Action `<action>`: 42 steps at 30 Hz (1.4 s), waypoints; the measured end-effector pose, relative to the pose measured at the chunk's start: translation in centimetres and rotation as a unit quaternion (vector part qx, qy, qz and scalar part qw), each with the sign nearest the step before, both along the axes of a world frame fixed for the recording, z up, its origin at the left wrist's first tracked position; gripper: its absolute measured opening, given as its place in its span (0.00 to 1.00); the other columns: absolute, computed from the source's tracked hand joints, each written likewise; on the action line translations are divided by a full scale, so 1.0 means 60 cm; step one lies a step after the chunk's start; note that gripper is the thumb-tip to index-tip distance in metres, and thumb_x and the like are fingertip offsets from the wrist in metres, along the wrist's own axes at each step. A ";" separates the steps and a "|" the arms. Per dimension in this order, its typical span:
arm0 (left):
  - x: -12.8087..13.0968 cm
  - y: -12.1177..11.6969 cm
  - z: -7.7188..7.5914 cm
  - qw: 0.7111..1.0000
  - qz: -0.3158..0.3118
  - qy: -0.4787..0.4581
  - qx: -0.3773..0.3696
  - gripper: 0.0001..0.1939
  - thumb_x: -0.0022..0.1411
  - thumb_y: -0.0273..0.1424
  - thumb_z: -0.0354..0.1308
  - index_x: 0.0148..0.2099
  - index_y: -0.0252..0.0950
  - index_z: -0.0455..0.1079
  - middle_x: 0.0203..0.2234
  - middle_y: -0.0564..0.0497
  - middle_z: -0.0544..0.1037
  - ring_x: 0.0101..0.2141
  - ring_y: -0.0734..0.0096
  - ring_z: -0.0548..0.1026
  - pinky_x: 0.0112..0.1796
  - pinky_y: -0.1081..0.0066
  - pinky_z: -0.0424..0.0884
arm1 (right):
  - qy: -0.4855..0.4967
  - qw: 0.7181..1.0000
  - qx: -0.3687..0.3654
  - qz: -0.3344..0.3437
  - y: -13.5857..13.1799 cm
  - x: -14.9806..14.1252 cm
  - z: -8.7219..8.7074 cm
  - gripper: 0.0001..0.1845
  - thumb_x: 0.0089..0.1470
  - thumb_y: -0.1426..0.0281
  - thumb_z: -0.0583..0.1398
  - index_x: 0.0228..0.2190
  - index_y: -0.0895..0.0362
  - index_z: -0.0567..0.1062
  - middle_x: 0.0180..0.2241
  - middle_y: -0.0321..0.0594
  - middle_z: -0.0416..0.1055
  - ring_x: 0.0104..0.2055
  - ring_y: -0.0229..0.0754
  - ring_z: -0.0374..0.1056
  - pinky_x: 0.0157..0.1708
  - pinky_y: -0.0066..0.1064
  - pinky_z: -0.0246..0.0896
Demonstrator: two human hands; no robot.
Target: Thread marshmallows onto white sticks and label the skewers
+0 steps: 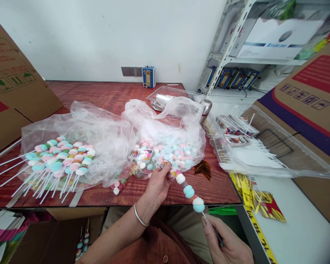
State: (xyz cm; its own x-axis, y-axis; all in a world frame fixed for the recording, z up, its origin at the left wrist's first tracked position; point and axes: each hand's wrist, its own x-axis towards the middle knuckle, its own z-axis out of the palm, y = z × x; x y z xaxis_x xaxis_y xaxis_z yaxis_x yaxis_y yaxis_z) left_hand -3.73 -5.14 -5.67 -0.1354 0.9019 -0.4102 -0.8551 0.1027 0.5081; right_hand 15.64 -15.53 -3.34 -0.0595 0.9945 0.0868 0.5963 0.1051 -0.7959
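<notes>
the right hand (227, 236) was closed on the thin stick (203, 214) of a marshmallow skewer (189, 191), gripping it just below the lowest piece. the skewer slanted between the two hands, over the near edge of the red-brown table (222, 189), its white and pale blue pieces set with smaller orange bits. the left hand (157, 187) was pinched shut at the skewer's upper end, thumb pressed to fingers; whether film or candy lay under the thumb was too small to tell. a metal bangle (140, 214) circled the wrist behind that hand.

just beyond the left hand's fingertips lay a clear bag of loose marshmallows (178, 150), and a small printed card (140, 154) rested just ahead and to the left of them. well to the left of the left hand, a heap of other skewers (62, 156) lay on clear plastic, their white sticks pointing mostly toward the near edge. gold twist ties (203, 169) lay to the right of the left hand and ahead of the right one. farther out, ahead and to the right of the right hand, stood a clear tray (299, 168) holding white sticks (260, 154).
</notes>
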 end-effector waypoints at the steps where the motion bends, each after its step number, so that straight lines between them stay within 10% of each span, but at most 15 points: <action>1: 0.001 -0.001 0.002 1.000 0.011 -0.001 0.012 0.15 0.47 0.30 0.74 0.34 0.32 0.72 0.24 0.55 0.76 0.23 0.80 0.72 0.25 0.79 0.69 | -0.001 1.000 0.000 -0.009 0.001 0.000 0.002 0.15 0.56 0.57 0.61 0.36 0.51 0.83 0.33 0.40 0.80 0.31 0.42 0.75 0.34 0.23 0.66; 6: 0.006 -0.006 0.018 0.998 0.008 -0.046 0.039 0.13 0.47 0.29 0.73 0.34 0.32 0.74 0.32 0.47 0.81 0.36 0.64 0.80 0.41 0.66 0.76 | 0.041 0.996 -0.069 -0.022 0.006 -0.003 0.009 0.18 0.54 0.53 0.61 0.33 0.53 0.83 0.29 0.39 0.79 0.29 0.42 0.72 0.32 0.24 0.66; 11: 0.008 -0.009 0.032 0.994 0.008 -0.111 0.005 0.06 0.55 0.24 0.67 0.36 0.32 0.73 0.25 0.52 0.77 0.29 0.73 0.77 0.42 0.66 0.77 | 0.144 0.976 -0.153 -0.054 -0.002 -0.024 -0.004 0.26 0.56 0.47 0.58 0.34 0.57 0.81 0.18 0.35 0.68 0.22 0.39 0.63 0.22 0.26 0.59; 22: 0.020 -0.016 0.042 0.993 -0.021 -0.113 -0.002 0.11 0.55 0.30 0.69 0.36 0.32 0.71 0.23 0.55 0.70 0.25 0.79 0.71 0.38 0.69 0.77 | 0.011 0.996 0.081 -0.037 0.003 -0.066 -0.031 0.13 0.61 0.60 0.57 0.32 0.54 0.77 0.26 0.38 0.73 0.26 0.39 0.67 0.30 0.27 0.60; 29: 0.020 -0.017 0.039 0.992 -0.050 -0.110 0.025 0.14 0.61 0.39 0.63 0.39 0.32 0.71 0.22 0.56 0.68 0.23 0.80 0.69 0.40 0.67 0.76 | 0.074 0.995 -0.060 -0.010 0.015 -0.072 -0.016 0.23 0.62 0.54 0.54 0.25 0.56 0.74 0.21 0.35 0.68 0.24 0.37 0.61 0.26 0.26 0.55; 37: 0.016 -0.018 0.041 0.994 -0.042 -0.098 0.027 0.17 0.56 0.41 0.67 0.36 0.33 0.70 0.22 0.56 0.68 0.24 0.78 0.69 0.42 0.65 0.76 | 0.419 0.862 -0.282 -0.038 0.030 -0.091 -0.030 0.24 0.53 0.48 0.62 0.27 0.58 0.73 0.17 0.24 0.49 0.17 0.30 0.43 0.18 0.25 0.47; 42: 0.020 -0.022 0.044 0.996 -0.040 -0.074 0.036 0.14 0.54 0.35 0.69 0.38 0.33 0.70 0.22 0.58 0.68 0.24 0.79 0.69 0.43 0.66 0.75 | 0.223 0.967 -0.123 -0.003 0.027 -0.088 -0.022 0.19 0.61 0.56 0.58 0.26 0.57 0.71 0.20 0.31 0.59 0.22 0.34 0.54 0.22 0.26 0.51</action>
